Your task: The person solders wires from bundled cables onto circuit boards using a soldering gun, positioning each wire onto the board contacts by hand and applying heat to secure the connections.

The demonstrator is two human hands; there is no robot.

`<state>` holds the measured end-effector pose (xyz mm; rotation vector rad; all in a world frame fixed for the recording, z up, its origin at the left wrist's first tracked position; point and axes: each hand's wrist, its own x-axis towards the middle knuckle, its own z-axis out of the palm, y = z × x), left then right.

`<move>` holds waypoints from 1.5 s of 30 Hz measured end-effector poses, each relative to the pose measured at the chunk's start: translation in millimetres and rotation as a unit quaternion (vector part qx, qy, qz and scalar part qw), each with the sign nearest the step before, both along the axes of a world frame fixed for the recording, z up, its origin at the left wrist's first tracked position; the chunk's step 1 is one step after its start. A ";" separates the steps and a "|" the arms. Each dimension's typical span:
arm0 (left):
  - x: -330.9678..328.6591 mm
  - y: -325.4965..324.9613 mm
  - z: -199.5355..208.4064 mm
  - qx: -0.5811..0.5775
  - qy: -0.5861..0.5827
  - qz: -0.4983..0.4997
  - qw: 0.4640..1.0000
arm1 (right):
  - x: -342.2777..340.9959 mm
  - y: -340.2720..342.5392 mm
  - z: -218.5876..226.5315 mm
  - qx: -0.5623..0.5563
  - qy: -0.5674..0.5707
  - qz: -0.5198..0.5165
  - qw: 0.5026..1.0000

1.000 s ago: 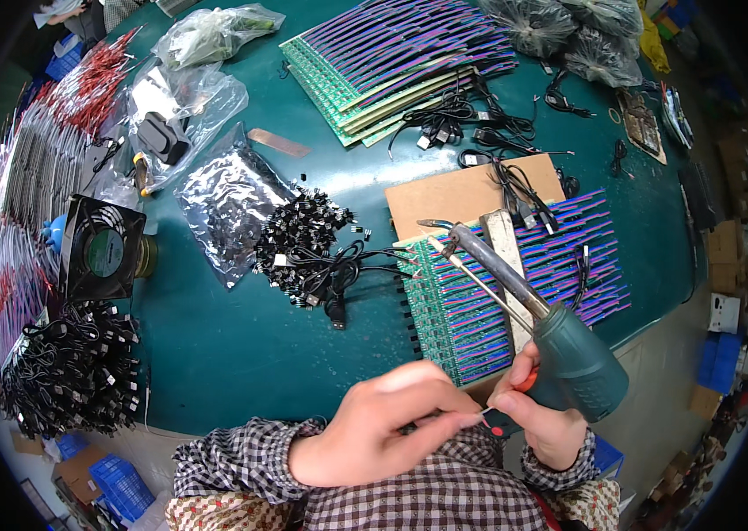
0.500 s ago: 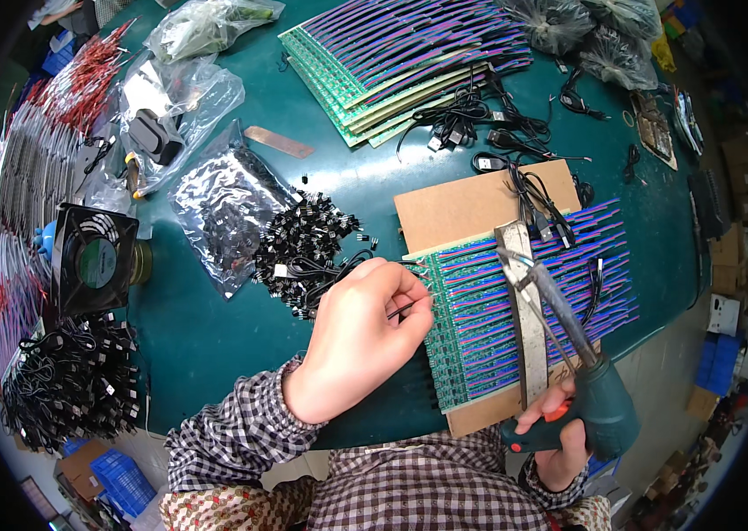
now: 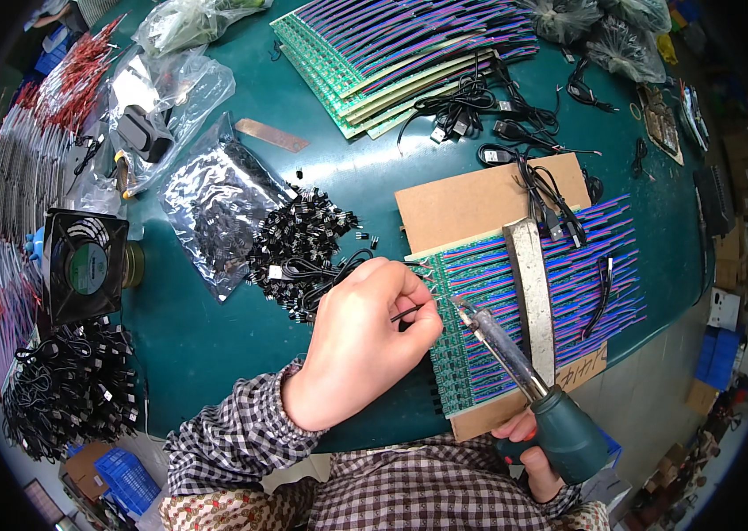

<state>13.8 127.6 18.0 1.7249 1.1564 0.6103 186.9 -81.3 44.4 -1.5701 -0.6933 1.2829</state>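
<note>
The person's right hand [image 3: 540, 469], at the near right edge of the table [image 3: 214, 389], is wrapped around the green handle of a soldering gun [image 3: 573, 432]; the body of the tool hides part of that grip. The metal barrel slants far and left over a green circuit board [image 3: 452, 363], its tip just beside the left fingertips; whether it touches the board cannot be told.

The left hand [image 3: 365, 332], left of the tool, has thumb and forefinger pinched together on a thin black cable [image 3: 406, 312] at the board's left edge. The board lies right of centre on brown cardboard [image 3: 480, 199], which shows at the near and far sides. Blue and pink wires run from it to the right, and a worn metal bar [image 3: 530, 301] lies across them.

At the near left is a bundle of black cables [image 3: 69, 389], with a square black fan [image 3: 86, 265] just beyond. A heap of small black connectors [image 3: 299, 234] lies beyond the left hand, against a clear plastic bag [image 3: 214, 208]. Farther off lie a copper-coloured strip [image 3: 272, 135] and loose black cables [image 3: 458, 111]. A stack of wired boards [image 3: 329, 80] lies at the far side.
</note>
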 end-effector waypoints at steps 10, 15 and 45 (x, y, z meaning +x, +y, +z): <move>1.0 -1.1 0.4 -0.006 0.003 0.009 1.000 | -2.3 5.1 -0.7 -0.016 -0.005 0.022 1.000; 1.7 -1.2 -1.6 0.009 -0.015 0.011 1.000 | -0.5 0.3 -2.0 -0.021 0.009 0.025 0.999; 1.6 -2.0 -3.0 0.003 -0.010 0.007 1.000 | -3.3 -5.7 -7.7 0.001 0.015 -0.008 1.000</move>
